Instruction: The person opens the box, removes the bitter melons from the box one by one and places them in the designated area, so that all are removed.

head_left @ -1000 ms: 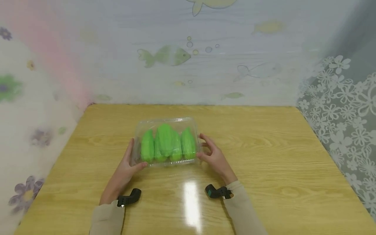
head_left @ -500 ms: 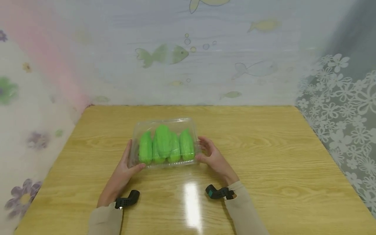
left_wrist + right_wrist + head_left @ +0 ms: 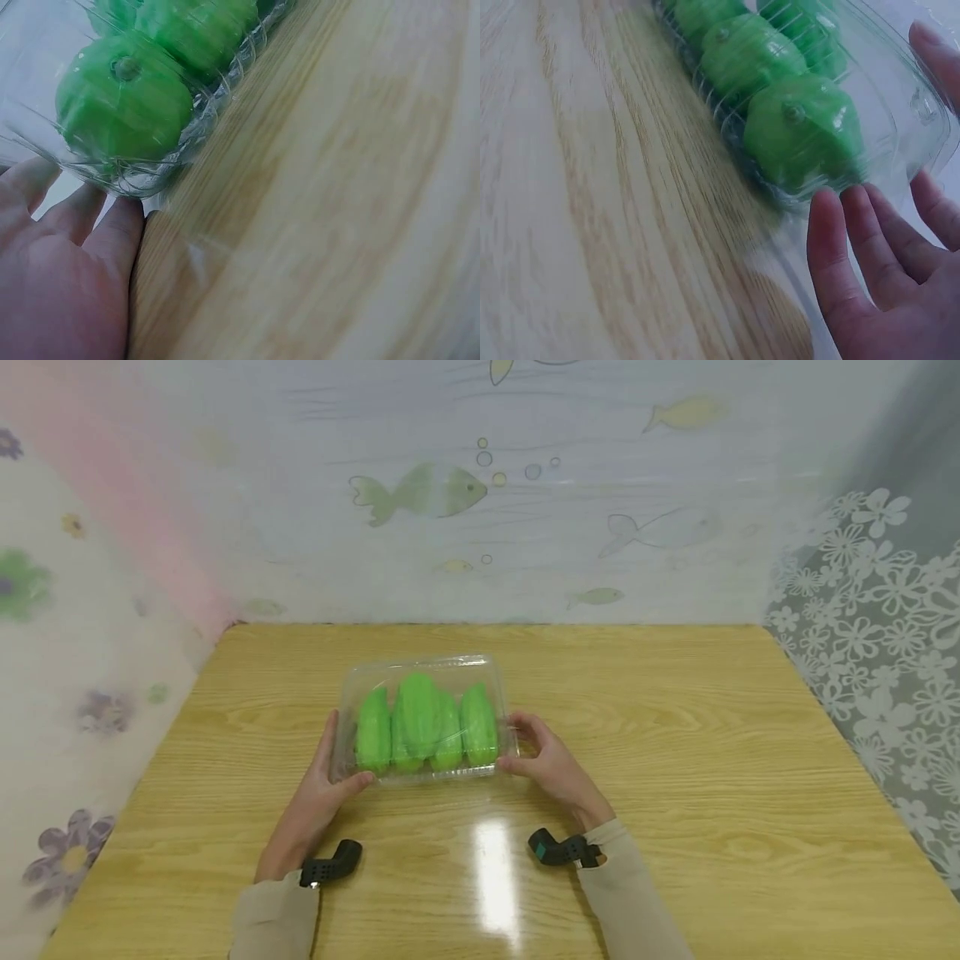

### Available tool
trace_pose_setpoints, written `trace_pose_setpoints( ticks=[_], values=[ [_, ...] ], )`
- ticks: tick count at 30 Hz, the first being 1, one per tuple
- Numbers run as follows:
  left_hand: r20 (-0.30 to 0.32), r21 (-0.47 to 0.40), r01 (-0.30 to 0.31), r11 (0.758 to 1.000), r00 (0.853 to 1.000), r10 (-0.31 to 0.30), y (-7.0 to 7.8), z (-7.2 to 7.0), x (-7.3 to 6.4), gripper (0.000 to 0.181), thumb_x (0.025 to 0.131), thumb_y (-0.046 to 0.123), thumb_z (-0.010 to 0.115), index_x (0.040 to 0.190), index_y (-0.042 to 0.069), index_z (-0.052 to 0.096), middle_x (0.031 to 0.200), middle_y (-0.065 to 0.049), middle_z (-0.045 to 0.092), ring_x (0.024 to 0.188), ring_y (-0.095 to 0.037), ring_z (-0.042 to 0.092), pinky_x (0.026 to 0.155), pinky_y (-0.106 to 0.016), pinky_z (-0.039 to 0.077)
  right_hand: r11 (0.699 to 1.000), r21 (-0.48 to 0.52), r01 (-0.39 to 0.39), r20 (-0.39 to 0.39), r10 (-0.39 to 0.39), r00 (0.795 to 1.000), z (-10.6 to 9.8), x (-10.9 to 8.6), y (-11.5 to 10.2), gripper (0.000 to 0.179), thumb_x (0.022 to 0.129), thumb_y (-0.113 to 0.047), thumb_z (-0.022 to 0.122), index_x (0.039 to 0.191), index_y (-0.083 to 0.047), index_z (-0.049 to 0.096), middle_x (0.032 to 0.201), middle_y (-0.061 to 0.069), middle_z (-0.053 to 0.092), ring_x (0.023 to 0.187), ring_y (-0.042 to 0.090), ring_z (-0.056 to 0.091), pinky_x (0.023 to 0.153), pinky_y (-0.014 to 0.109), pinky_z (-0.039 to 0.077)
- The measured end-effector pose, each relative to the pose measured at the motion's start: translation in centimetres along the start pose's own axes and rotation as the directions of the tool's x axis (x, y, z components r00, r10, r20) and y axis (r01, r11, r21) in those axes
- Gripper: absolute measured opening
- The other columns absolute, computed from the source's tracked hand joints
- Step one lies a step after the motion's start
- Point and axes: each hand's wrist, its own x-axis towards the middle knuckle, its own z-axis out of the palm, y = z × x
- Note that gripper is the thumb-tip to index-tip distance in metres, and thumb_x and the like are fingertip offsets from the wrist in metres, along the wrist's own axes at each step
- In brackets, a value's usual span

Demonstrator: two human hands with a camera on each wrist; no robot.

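From afar I had the clear box [image 3: 471, 670], green fruit-shaped pieces [image 3: 420, 714] inside it, gripped by the left hand [image 3: 315, 793] at its left front corner and the right hand [image 3: 557, 774] at its right, the table [image 3: 712, 735] beneath it — contact unclear. I judged the step was steadying the box — the next move called for even pressure from both sides.

Wood-grain tabletop [image 3: 675, 735] is bordered by fish-printed back wall [image 3: 540, 543], flower-printed left wall [image 3: 45, 710], grey white-flowered right wall [image 3: 885, 710]. Bright glare [image 3: 495, 877] is reflected off tabletop.
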Motion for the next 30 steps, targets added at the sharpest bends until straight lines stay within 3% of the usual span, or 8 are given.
trace_pose_setpoints(
  ticks=[12, 30],
  values=[
    [-0.022, 0.018, -0.005, 1.000, 1.000, 0.005, -1.0, -0.2, 0.6, 0.089, 0.084, 0.018, 0.062, 0.137, 0.047, -0.004, 0.146, 0.010, -0.009, 0.132, -0.019, -0.005, 0.101, -0.052, 0.006, 1.000, -0.013, -0.016, 0.013, 0.016, 1.000, 0.4, -0.6, -2.4, 0.059, 0.078, -0.012, 0.068, 0.125, 0.003, 0.038, 0.132, 0.017, 0.036, 0.120, 0.027, 0.035, 0.097, 0.043, 0.028],
    [-0.052, 0.059, 0.018, 0.998, 0.999, -0.015, -0.8, 0.3, -0.4, 0.090, 0.083, 0.021, 0.063, 0.136, 0.048, -0.004, 0.146, 0.009, -0.009, 0.132, -0.022, -0.005, 0.100, -0.055, 0.005, 1.000, 0.012, 0.001, 0.046, -0.002, 0.999, 0.2, -1.2, -2.2, 0.051, 0.079, -0.012, 0.067, 0.118, 0.003, 0.038, 0.136, 0.012, 0.031, 0.122, 0.028, 0.032, 0.094, 0.044, 0.032]
  ],
)
